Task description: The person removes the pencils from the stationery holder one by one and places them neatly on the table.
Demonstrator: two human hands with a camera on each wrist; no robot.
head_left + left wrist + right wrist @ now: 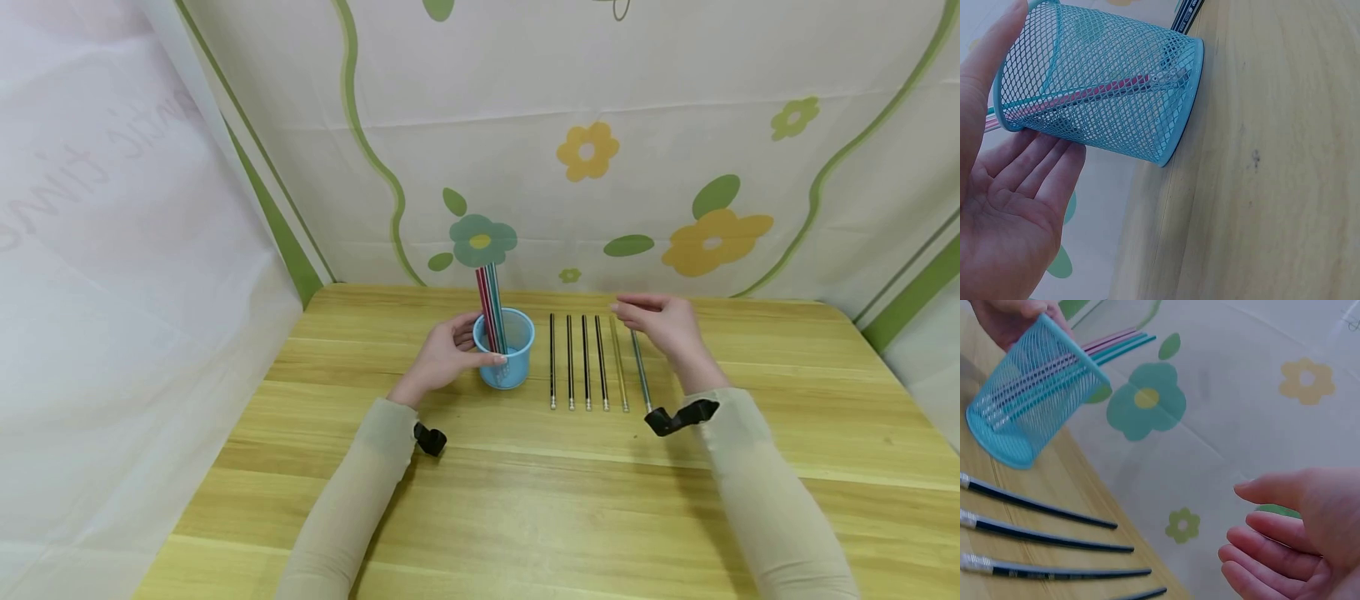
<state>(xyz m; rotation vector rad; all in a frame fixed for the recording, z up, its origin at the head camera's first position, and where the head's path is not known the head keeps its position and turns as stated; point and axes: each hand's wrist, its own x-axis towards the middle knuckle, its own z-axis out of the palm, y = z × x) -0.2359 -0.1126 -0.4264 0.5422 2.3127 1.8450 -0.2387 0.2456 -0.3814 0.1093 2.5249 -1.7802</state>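
Note:
My left hand (pixel 442 357) holds a light-blue mesh pencil cup (pixel 1104 75) near its rim, thumb on one side and fingers on the other. The cup stands on the table, with red and teal pencils (pixel 491 308) leaning inside it, eraser ends down. My right hand (pixel 658 323), holding nothing, hovers over the far ends of a yellow pencil (pixel 620 367) and a teal pencil (pixel 642 372). In the right wrist view its fingers (pixel 1272 553) are loosely bent, with the thumb apart from them. Several black pencils (pixel 585 362) lie side by side between the cup and this hand.
A wooden table (pixel 510 517) extends toward me and to both sides. Behind it hangs a pale cloth (pixel 487 150) with printed flowers and leaves. Black wrist straps with camera mounts (pixel 678 417) sit on both sleeves, the right one over the teal pencil's near end.

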